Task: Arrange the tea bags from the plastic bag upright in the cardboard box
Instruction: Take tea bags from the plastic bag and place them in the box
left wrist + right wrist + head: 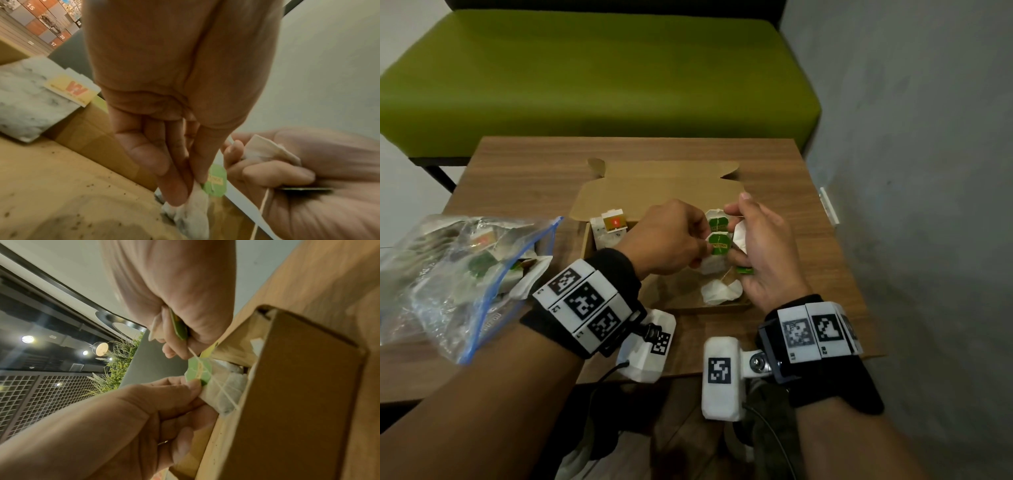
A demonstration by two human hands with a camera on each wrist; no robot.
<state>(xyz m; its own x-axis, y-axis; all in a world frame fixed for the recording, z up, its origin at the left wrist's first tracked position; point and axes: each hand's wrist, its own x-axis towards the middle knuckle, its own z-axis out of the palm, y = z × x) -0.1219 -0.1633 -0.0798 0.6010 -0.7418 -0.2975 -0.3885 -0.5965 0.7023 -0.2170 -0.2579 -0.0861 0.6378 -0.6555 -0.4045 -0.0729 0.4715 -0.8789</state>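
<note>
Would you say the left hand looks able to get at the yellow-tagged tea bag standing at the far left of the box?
Probably yes, once freed. The yellow-tagged tea bag stands uncovered in the open cardboard box, just left of the left hand. That hand is pinching a green-tagged tea bag, though, so it must let go first.
</note>
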